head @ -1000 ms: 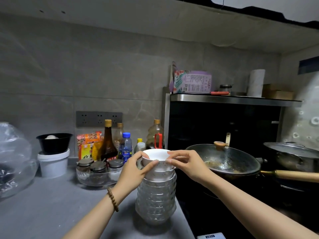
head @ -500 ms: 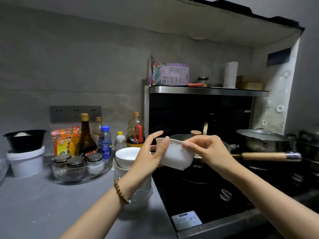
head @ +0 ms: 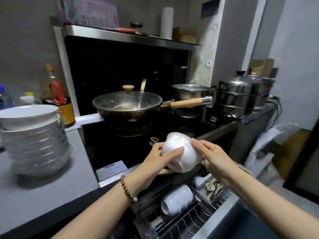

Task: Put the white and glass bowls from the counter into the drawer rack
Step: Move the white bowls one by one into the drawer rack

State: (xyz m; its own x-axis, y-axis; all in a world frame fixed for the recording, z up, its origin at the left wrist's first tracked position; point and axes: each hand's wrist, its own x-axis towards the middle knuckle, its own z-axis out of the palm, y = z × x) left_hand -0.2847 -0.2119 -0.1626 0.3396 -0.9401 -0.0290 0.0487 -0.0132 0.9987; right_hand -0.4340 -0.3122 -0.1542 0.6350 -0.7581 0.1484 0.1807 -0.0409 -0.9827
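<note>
Both forearms reach forward over the open drawer rack (head: 198, 219). The left hand (head: 158, 158) and right hand (head: 213, 156) together grip a white bowl (head: 181, 152), tilted on its side, fingers curled around its rim and foot. More white bowls (head: 177, 200) lie in the rack below. A bowl stack (head: 34, 140) remains on the counter (head: 51, 192) at left. No label text is readable.
</note>
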